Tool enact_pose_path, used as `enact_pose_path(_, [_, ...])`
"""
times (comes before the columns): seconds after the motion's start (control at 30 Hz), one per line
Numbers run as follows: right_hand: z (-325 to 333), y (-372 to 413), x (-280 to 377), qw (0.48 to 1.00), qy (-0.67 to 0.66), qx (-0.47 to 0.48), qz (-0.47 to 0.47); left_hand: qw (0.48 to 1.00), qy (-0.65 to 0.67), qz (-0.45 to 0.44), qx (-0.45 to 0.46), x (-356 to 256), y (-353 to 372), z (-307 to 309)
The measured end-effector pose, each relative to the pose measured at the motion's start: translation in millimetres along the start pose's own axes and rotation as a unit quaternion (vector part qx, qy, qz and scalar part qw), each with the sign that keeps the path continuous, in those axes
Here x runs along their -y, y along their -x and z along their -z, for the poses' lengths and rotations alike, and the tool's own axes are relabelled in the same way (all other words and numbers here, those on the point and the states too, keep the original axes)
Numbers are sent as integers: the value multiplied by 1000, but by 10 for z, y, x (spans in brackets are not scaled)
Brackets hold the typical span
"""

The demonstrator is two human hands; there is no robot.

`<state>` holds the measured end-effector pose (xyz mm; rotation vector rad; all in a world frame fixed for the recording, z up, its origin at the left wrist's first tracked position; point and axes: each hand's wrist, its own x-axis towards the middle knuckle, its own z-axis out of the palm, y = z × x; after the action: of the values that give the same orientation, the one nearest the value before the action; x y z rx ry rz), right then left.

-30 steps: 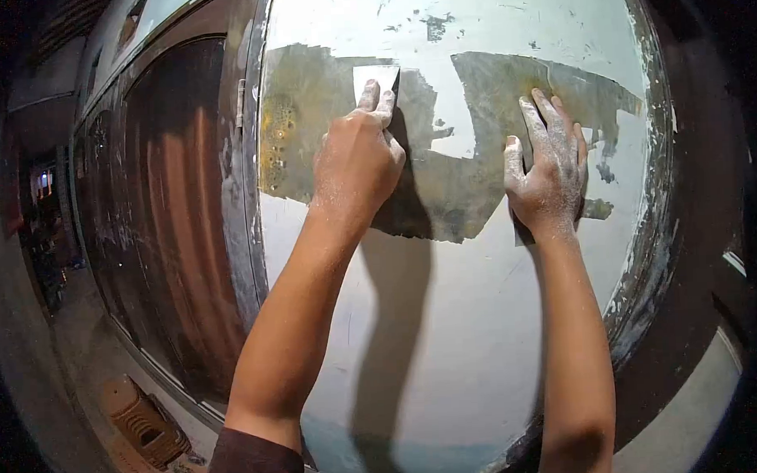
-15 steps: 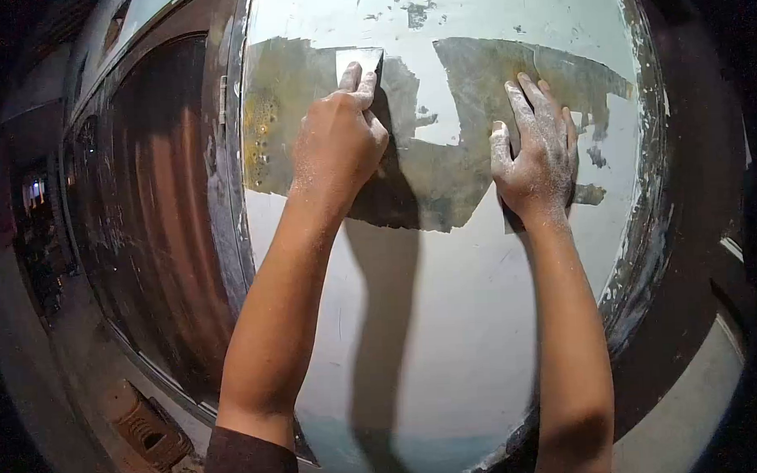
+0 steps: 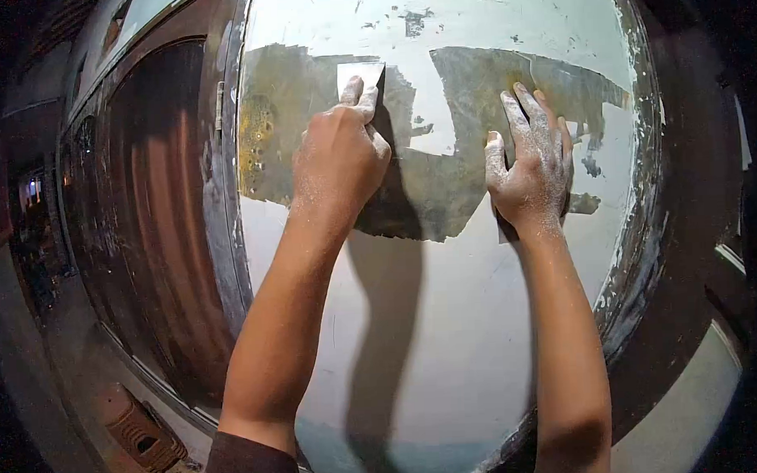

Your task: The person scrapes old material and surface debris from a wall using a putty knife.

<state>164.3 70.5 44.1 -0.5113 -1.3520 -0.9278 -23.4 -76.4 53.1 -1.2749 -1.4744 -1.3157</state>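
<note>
A white-painted panel (image 3: 373, 320) stands upright in front of me, with a large bare grey patch (image 3: 431, 189) across its upper half. My left hand (image 3: 342, 150), dusted white, is closed round a scraper (image 3: 359, 72), index and middle fingers extended along its pale, flat blade. The blade's top edge is close below the upper border of the grey patch; the rest of the tool is hidden under the hand. To the right, my right hand (image 3: 533, 160) lies open against the panel, its fingers spread and thickly coated in white dust.
An island of white paint (image 3: 431, 118) remains between the hands. Left of the panel is a dark wooden door (image 3: 157, 219) with a hinge (image 3: 219, 106). A worn frame (image 3: 643, 185) borders the right side. On the floor at lower left lies a brown, ridged object (image 3: 143, 432).
The view has shifted, so the panel and both hands appear slightly lower. The scraper in my left hand has slid a little right across the patch. My right hand stays against the panel.
</note>
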Motion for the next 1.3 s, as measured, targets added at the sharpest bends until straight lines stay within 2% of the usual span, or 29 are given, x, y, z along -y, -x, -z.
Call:
enact_pose_path(0.07, [27, 13, 11, 1000, 3, 18, -12, 999, -18, 16, 31, 29, -18, -33])
enact_pose_path(0.2, [16, -14, 10, 1000, 0, 16, -12, 997, -7, -48, -58, 73, 44, -108])
enact_pose_path(0.37, [26, -15, 8, 1000, -5, 5, 4, 1000, -3, 15, 23, -32, -27, -7])
enact_pose_path(0.47, [33, -21, 20, 1000, -10, 6, -3, 999, -5, -31, -20, 47, 6, -66])
enact_pose_path(0.53, [39, -11, 28, 1000, -13, 5, -2, 1000, -23, -10, 13, 59, -35, -47])
enact_pose_path(0.6, [40, -18, 9, 1000, -11, 14, -1, 997, -39, -52, -39, 61, -50, -88])
enact_pose_path(0.67, [29, -8, -1, 1000, -11, 15, 3, 1000, -1, -18, -8, 29, 30, -58])
enact_pose_path(0.87, [33, -6, 11, 1000, -9, 13, 3, 998, -12, -49, -26, 70, -62, -54])
enact_pose_path(0.93, [25, -2, 8, 1000, -11, 14, 2, 1000, 0, -25, 3, 60, -61, -30])
enact_pose_path(1.2, [50, -14, 24, 1000, -17, 20, -8, 998, 8, -50, -35, 102, -20, -91])
enact_pose_path(1.3, [26, -7, 11, 1000, -15, 10, -1, 999, 16, -38, -18, 88, 111, -94])
